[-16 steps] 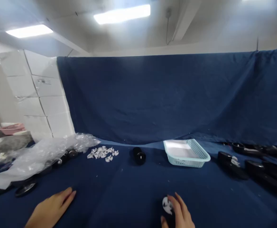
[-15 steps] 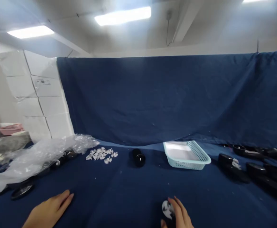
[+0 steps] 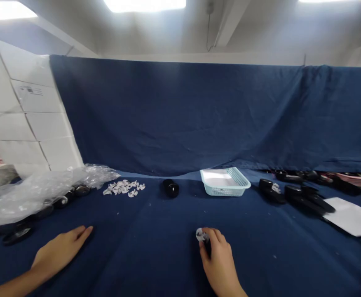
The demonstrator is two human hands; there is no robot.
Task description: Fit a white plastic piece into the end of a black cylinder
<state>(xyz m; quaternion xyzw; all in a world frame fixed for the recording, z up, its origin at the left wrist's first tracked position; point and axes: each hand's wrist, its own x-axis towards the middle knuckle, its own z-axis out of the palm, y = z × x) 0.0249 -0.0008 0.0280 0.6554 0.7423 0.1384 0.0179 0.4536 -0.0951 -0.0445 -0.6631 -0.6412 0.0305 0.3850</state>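
My right hand (image 3: 219,255) is wrapped around a small black part with a white, patterned round end (image 3: 201,235), at the lower middle of the view. Most of that part is hidden by my fingers. On the left, my left hand (image 3: 61,249) lies flat on the blue cloth with fingers stretched out and nothing in it. Farther back, a black cylinder (image 3: 171,188) lies on its side. Beside it is a heap of small white plastic pieces (image 3: 124,187).
A light blue basket (image 3: 226,191) with a white bottom stands at the back. Clear plastic wrap (image 3: 38,196) covers black round parts on the left. Black handle-shaped parts (image 3: 307,199) and a white sheet (image 3: 350,215) lie on the right. A blue curtain (image 3: 180,115) hangs behind.
My view has shifted, bringing the white sheet at right into sight. My right hand, still holding the black part, has moved farther forward over the cloth. My left hand stays resting.
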